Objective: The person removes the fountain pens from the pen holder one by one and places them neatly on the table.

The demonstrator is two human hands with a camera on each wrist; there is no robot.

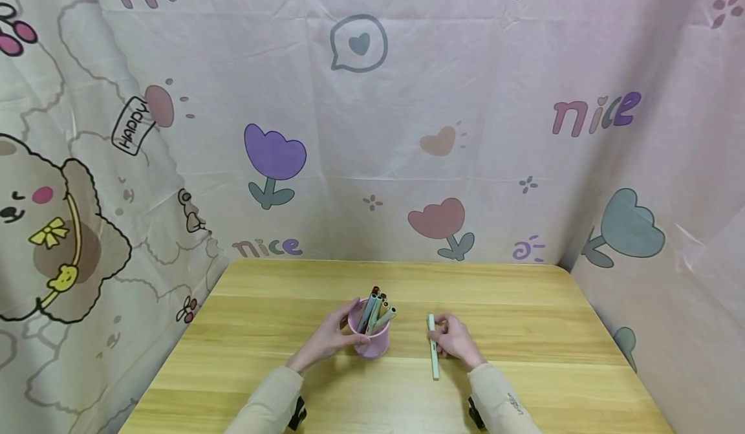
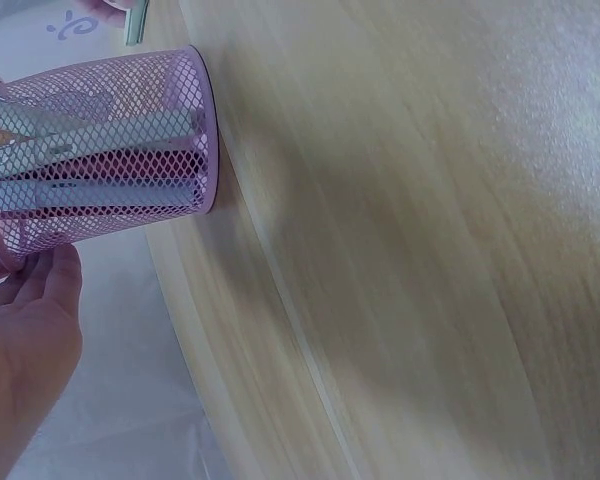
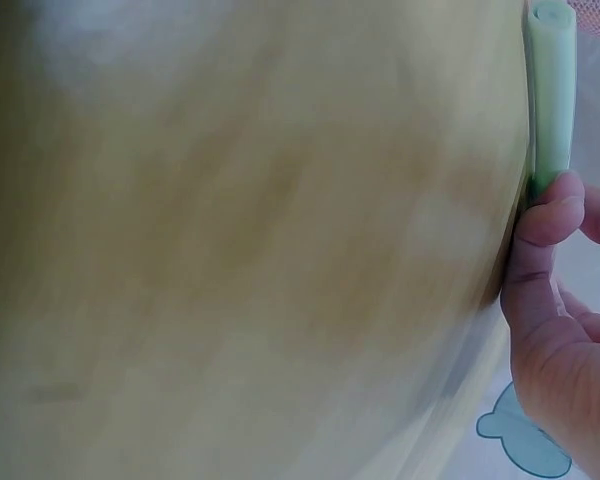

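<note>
A pink mesh pen cup (image 1: 372, 342) stands upright on the wooden table (image 1: 524, 304) near its middle, with several pens (image 1: 375, 308) sticking out of it. My left hand (image 1: 340, 332) curls round the cup's left side, thumb at the front. In the left wrist view my fingers (image 2: 35, 300) touch the cup (image 2: 110, 150) near its rim. Right of the cup, my right hand (image 1: 443, 338) pinches a pale green pen (image 1: 433, 359) that lies lengthwise at table level. The right wrist view shows my thumb (image 3: 542, 225) against that pen (image 3: 550, 90).
Patterned pink cloth (image 1: 407, 130) walls off the table at the back and on both sides. Bare wood (image 1: 262, 356) lies left of the cup, and more to the right of my right hand. The table's front edge is out of frame below my sleeves (image 1: 500, 401).
</note>
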